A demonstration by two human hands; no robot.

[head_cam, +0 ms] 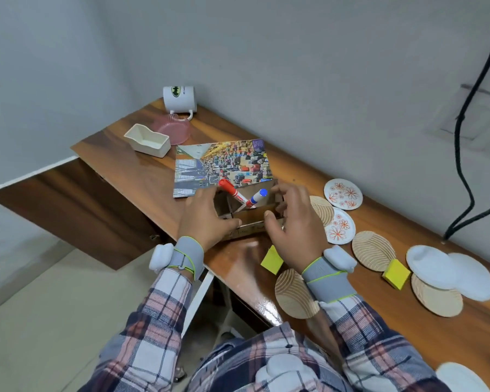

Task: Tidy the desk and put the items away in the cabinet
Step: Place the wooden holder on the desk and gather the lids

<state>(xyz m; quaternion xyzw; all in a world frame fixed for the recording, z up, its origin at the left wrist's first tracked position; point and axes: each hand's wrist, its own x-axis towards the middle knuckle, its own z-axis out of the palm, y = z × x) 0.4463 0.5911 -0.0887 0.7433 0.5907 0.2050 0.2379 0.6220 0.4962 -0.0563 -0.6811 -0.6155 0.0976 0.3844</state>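
While both hands clasp it from opposite sides, the cardboard pen holder sits mid-frame on the table, square between them. The left hand curls round its near-left corner and the right hand wraps the opposite wall, thumb on the front edge: a firm two-sided grip. A red marker and a blue-capped marker splay upward from it in a V and could tip in a lift. A photo print lies just behind it, and a wooden coaster crowds the right hand. What looks like the cabinet door lies toward the frame's left, on the left hand's side, and that way looks unobstructed.
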